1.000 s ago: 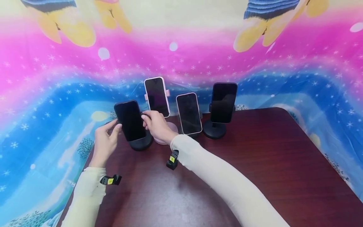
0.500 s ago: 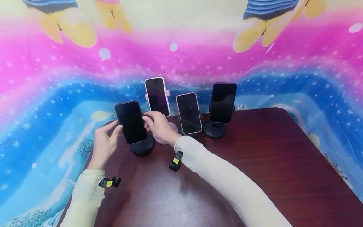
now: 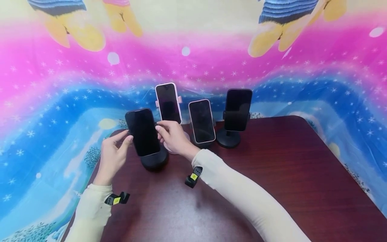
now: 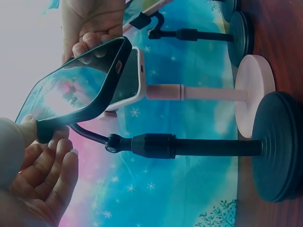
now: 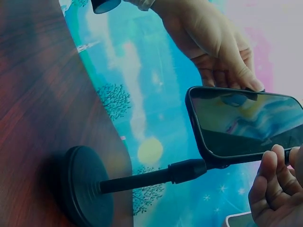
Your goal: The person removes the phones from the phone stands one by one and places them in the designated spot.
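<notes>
A black-cased phone with a dark screen sits tilted in a black phone holder, whose round base stands on the table. On the phone's left side, my left hand pinches the holder's clamp between thumb and fingers. My right hand pinches the clamp on the opposite side. A thin bent neck and a straight pole join clamp and base in the left wrist view. Seen from the right wrist, the left thumb presses the small clamp arm at the phone's edge. The back of the clamp is mostly hidden.
Behind the right hand stands a phone in a pink holder. Farther right are a pink-edged phone and a black phone on stands. A cartoon-printed cloth backs the dark red wooden table.
The black phone and its holder have moved slightly right and nearer to me, base included. Both hands have moved along, still gripping the clamp. The other phones stay in place.
</notes>
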Tool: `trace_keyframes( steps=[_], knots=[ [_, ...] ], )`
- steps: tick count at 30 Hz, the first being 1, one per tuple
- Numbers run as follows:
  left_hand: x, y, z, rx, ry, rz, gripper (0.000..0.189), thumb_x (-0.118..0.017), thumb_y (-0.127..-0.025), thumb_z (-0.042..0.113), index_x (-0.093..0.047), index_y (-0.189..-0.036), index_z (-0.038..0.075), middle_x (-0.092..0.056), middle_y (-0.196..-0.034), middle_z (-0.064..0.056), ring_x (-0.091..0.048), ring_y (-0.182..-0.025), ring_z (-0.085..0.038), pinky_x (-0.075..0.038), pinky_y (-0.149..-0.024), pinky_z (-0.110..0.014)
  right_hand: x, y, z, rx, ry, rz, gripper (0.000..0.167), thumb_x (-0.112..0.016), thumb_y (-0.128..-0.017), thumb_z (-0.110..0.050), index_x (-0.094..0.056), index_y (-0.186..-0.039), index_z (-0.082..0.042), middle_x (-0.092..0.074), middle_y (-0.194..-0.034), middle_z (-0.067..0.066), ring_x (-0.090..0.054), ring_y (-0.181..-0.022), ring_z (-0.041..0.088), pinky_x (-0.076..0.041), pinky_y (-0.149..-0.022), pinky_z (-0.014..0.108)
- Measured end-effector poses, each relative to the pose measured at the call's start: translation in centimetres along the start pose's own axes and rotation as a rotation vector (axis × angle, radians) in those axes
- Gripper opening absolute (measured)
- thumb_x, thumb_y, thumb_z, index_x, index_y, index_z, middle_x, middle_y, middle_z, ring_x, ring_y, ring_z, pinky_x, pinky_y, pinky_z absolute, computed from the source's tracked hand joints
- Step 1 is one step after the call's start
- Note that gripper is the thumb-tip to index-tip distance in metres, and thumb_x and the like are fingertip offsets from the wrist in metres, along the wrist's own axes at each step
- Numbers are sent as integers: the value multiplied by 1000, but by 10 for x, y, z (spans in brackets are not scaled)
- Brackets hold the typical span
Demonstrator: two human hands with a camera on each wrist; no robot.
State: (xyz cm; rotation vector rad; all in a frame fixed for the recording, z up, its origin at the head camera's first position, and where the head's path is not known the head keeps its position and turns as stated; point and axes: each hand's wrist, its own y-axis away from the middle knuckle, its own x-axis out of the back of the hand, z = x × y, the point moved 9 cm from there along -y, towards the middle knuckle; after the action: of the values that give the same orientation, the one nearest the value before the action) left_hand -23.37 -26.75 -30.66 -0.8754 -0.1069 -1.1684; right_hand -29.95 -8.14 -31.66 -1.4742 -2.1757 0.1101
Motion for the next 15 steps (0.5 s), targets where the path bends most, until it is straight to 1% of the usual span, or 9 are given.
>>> trace_keyframes(
  steps=[3,5,7,9,10,11,13,14,15],
  knots=[
    [-1,2,5,-4,7,0,32,-66,-98,10,-67,-124,-9,-74,-87,-30,-56,-68,23,-43,-63,-3,4,5,0,-16,-31,9,28,-56,-104,-10,-65,-126,5,-67,-77,18,-62,-60,12,-59,-69,18],
    [-1,3,8,-11,4,-1,32,-66,-98,10,-68,-123,-9,-74,-86,-29,-56,-68,23,-42,-60,-5,6,9,-1,-25,-63,14,29,-56,-104,-9,-64,-127,6,-67,-78,19,-61,-60,10,-59,-68,19],
    [-2,4,11,-22,-5,3,31,-67,-98,11,-68,-123,-9,-74,-85,-28,-55,-65,22,-40,-58,-7,8,12,-2,-29,-97,20,28,-56,-104,-9,-64,-126,6,-66,-78,20,-60,-60,10,-60,-67,20],
    [-2,5,15,-34,-6,9,31,-67,-97,10,-68,-122,-8,-74,-84,-27,-55,-64,20,-40,-61,-9,10,16,-3,-26,-126,28,28,-56,-103,-7,-63,-125,7,-65,-78,21,-60,-60,12,-60,-66,21],
    [-2,6,17,-38,-4,12,31,-67,-97,10,-69,-122,-9,-74,-83,-26,-55,-64,20,-40,-66,-9,11,17,-4,-24,-136,31,27,-55,-103,-7,-63,-125,8,-65,-77,22,-61,-60,16,-60,-66,22],
    [-2,6,18,-43,-1,16,30,-68,-97,9,-69,-121,-9,-74,-83,-26,-55,-64,19,-41,-68,-11,12,19,-5,-20,-140,35,27,-55,-103,-7,-64,-124,8,-65,-77,22,-62,-61,20,-61,-67,25],
    [-1,7,22,-46,21,21,30,-68,-96,8,-69,-120,-10,-74,-81,-27,-56,-64,18,-44,-87,-20,14,22,-7,-11,-147,39,26,-55,-104,-7,-64,-123,8,-64,-77,22,-64,-63,30,-63,-68,32],
    [-1,8,24,-48,30,22,30,-69,-96,8,-69,-120,-10,-74,-81,-27,-56,-65,18,-43,-99,-26,15,23,-8,-8,-145,40,26,-55,-104,-8,-64,-123,7,-64,-77,22,-64,-65,34,-63,-69,34],
    [-1,9,26,-52,41,23,30,-69,-95,7,-69,-120,-10,-73,-80,-28,-56,-65,19,-38,-109,-34,16,25,-9,-7,-142,40,26,-55,-104,-8,-64,-123,7,-64,-77,22,-64,-67,37,-63,-69,35]
  ],
)
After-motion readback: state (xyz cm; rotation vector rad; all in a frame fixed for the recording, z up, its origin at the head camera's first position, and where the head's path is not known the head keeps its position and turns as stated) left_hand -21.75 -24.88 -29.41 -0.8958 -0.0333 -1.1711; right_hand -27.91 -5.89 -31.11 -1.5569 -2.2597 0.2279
